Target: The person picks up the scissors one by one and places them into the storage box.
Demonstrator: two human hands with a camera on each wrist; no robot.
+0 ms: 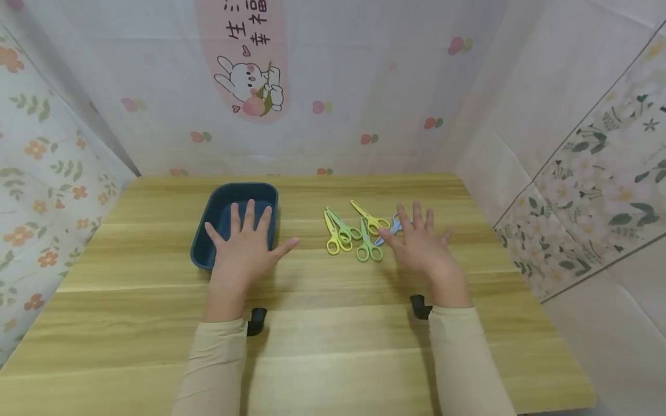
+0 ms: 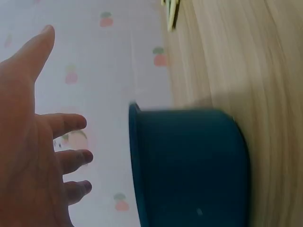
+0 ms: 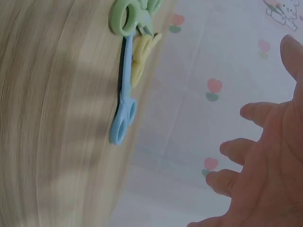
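Observation:
My left hand, fingers spread, is held over the near part of a dark blue rectangular bin. In the left wrist view its fingers are apart from the bin's side. Spread likewise, my right hand hovers at the right of a small pile of scissors, holding nothing. Its fingers partly cover the blue scissors in the head view; the right wrist view shows their handles whole. Beside them lie green scissors and yellow scissors. More green scissors overlap yellow scissors on the left.
A wood-grain table carries everything. Behind it hangs a white printed curtain, with flowered cloth along the left and a patterned panel along the right. Black wrist mounts stick out from the sleeves.

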